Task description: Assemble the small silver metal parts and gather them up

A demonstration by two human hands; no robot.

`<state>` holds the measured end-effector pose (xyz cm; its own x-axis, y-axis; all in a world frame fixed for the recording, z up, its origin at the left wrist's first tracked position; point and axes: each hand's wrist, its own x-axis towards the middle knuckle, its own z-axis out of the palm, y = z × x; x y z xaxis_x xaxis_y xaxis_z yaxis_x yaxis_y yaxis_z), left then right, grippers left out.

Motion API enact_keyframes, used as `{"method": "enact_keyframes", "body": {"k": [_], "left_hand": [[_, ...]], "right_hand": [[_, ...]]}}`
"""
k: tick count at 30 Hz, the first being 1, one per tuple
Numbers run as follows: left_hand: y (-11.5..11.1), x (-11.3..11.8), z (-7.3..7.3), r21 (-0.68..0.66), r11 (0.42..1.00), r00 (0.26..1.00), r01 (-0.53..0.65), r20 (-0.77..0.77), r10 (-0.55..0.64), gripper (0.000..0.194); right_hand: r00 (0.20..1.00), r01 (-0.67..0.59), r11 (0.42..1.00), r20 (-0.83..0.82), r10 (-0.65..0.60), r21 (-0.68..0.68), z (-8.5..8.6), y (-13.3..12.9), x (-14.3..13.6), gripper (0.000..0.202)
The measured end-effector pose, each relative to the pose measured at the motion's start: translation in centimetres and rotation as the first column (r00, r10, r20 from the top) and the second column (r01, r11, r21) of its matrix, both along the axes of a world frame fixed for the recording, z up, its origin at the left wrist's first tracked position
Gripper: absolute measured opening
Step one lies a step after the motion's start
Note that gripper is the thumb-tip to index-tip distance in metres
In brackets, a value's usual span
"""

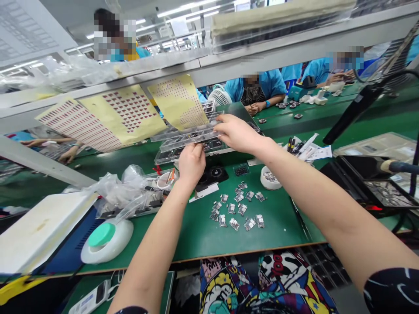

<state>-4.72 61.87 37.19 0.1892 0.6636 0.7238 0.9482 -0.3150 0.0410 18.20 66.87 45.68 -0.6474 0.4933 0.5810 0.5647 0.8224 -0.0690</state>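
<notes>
Nearest, on the person's side of both hands, small metal parts (240, 208) lie scattered on the green table (196, 244). After them, the left hand (192, 163) is closed on the near edge of a clear tray (204, 133); the right hand (235, 133) grips its right end. Stacked trays (168, 156) are just below the hands. Behind the right hand sits a person in blue (274, 85).

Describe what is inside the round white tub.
Small silvery parts lie inside the round white tub. The bare right forearm covers its right side; anything beneath the visible parts is hidden.
</notes>
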Motion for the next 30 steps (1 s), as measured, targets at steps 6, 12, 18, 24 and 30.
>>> {"method": "enact_keyframes", "body": {"k": [6, 12, 18, 24, 30], "left_hand": [[-5.7, 1.4, -4.0, -0.041, 0.991, 0.992, 0.127, -0.010, -0.128, 0.026], [-6.8, 1.8, -6.7, -0.054, 0.993, 0.975, 0.104, 0.202, -0.091, 0.028], [-6.6, 1.3, -7.8, -0.011, 0.996, 0.961, 0.093, 0.263, -0.087, 0.028], [-5.7, 1.5, -8.7, 0.002, 0.993, 0.967, 0.116, 0.229, -0.113, 0.026], [-5.6, 1.6, -8.9, 0.040, 0.988, 0.961, 0.151, 0.227, -0.156, 0.027]], "right_hand": [[1.000, -0.025, 0.999, -0.006, 0.026, 0.045, -3.7, 0.1, 0.8, 0.026], [0.998, -0.055, 0.995, 0.006, 0.055, 0.087, -6.3, 0.6, 1.2, 0.042], [0.992, -0.078, 0.995, -0.095, 0.084, 0.069, -6.7, 1.8, 1.1, 0.043], [0.995, -0.063, 0.998, -0.081, 0.063, 0.004, -6.5, 2.6, 1.0, 0.056], [0.996, -0.060, 0.998, -0.060, 0.060, 0.000, -6.9, 3.1, 1.3, 0.066]]}}
